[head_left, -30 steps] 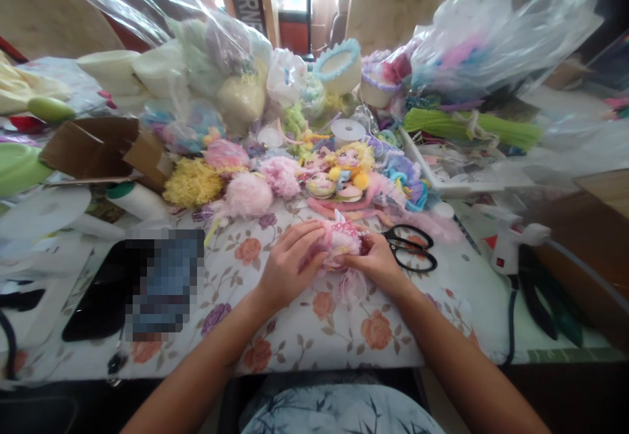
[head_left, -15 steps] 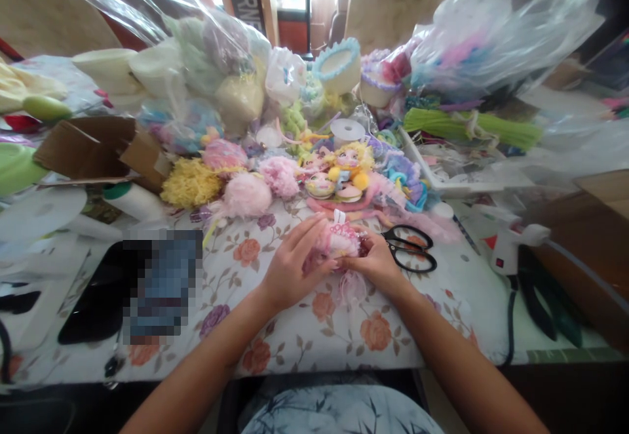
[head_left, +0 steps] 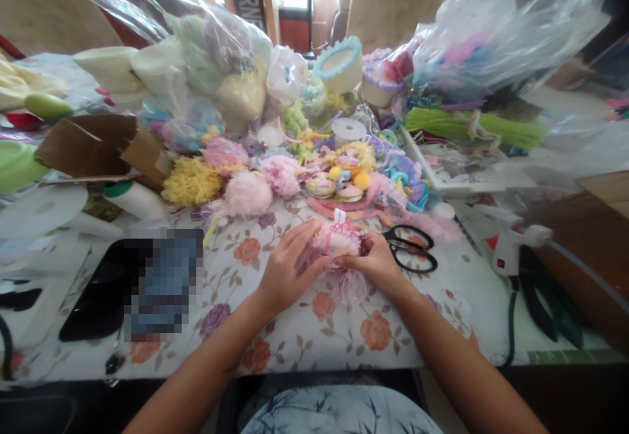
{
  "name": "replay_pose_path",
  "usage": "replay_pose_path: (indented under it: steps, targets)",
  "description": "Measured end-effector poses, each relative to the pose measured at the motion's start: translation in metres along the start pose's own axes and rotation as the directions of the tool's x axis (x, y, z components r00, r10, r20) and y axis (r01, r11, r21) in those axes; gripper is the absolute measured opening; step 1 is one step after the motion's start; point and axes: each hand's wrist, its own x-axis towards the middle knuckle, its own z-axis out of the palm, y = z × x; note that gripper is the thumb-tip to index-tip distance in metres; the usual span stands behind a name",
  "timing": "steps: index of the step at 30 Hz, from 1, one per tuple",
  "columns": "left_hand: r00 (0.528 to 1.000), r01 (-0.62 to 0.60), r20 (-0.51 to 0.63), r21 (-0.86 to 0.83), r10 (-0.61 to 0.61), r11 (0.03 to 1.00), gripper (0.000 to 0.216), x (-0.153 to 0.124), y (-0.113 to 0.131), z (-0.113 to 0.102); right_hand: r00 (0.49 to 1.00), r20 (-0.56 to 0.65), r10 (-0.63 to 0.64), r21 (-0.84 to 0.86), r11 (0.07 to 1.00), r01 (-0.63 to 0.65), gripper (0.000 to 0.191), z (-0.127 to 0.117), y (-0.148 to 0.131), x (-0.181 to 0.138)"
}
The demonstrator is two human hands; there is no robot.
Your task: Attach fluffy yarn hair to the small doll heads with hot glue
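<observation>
Cupping left side of pink lacy piece point(head_left: 339, 242) with left hand point(head_left: 289, 267); right hand point(head_left: 379, 267) is gripping its opposite side. Black scissors point(head_left: 410, 248) are lying beside right hand, on flowered cloth point(head_left: 304, 349).

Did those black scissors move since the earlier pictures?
No. Judged against the big orange rose printed on the cloth inside the right forearm, the scissors lie in the same place.
</observation>
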Motion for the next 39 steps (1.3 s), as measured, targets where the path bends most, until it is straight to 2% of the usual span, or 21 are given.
replay_pose_path:
  steps: [4, 9, 13, 16, 19, 24, 26, 28, 31, 34, 39]
  targets:
    - [0.994, -0.07, -0.087, 0.002, 0.07, 0.998, 0.052, 0.001, 0.003, 0.0, 1.0, 0.0, -0.009, -0.032, 0.999, 0.009, 0.057, -0.001, 0.001, 0.001]
    - [0.994, -0.11, 0.002, -0.059, 0.11, 0.992, 0.054, 0.002, 0.005, 0.005, 1.0, 0.016, -0.024, -0.026, 0.999, 0.024, 0.053, -0.001, 0.001, 0.0]
    - [0.998, -0.036, 0.039, -0.126, 0.042, 0.991, 0.056, 0.001, 0.005, 0.007, 1.0, -0.004, -0.016, -0.017, 1.0, 0.016, 0.05, 0.001, -0.001, 0.0]
    - [0.991, 0.118, 0.097, -0.273, -0.095, 0.955, 0.049, 0.0, 0.004, 0.005, 1.0, -0.019, 0.02, 0.004, 1.0, -0.02, 0.05, 0.003, -0.003, -0.001]
    - [0.953, 0.302, 0.143, -0.445, -0.266, 0.843, 0.047, 0.001, 0.003, 0.004, 0.999, 0.0, 0.042, 0.057, 0.997, -0.042, 0.055, 0.003, -0.006, -0.002]
    - [0.866, 0.407, 0.047, -0.644, -0.498, 0.648, 0.042, 0.01, 0.001, -0.002, 0.999, 0.01, 0.04, 0.07, 0.997, -0.04, 0.059, 0.005, -0.012, 0.0]
    - [0.81, 0.484, 0.106, -0.676, -0.576, 0.556, 0.035, 0.016, 0.0, -0.007, 0.999, 0.021, 0.047, 0.113, 0.992, -0.049, 0.06, 0.008, -0.014, 0.001]
    - [0.748, 0.567, 0.213, -0.697, -0.628, 0.439, 0.032, 0.021, -0.001, -0.011, 0.998, 0.029, 0.054, 0.143, 0.988, -0.058, 0.061, 0.011, -0.015, 0.003]
    - [0.679, 0.635, 0.353, -0.722, -0.644, 0.274, 0.032, 0.026, 0.003, -0.012, 0.999, -0.021, 0.046, 0.086, 0.995, -0.044, 0.062, 0.013, -0.014, 0.005]
    - [0.668, 0.63, 0.369, -0.743, -0.647, 0.227, 0.034, 0.028, 0.009, -0.007, 0.995, -0.096, 0.027, -0.016, 0.999, -0.028, 0.064, 0.014, -0.013, 0.005]
    - [0.661, 0.634, 0.343, -0.731, -0.668, 0.253, 0.039, 0.026, 0.011, 0.0, 0.983, -0.183, -0.004, -0.109, 0.994, -0.016, 0.071, 0.014, -0.012, 0.005]
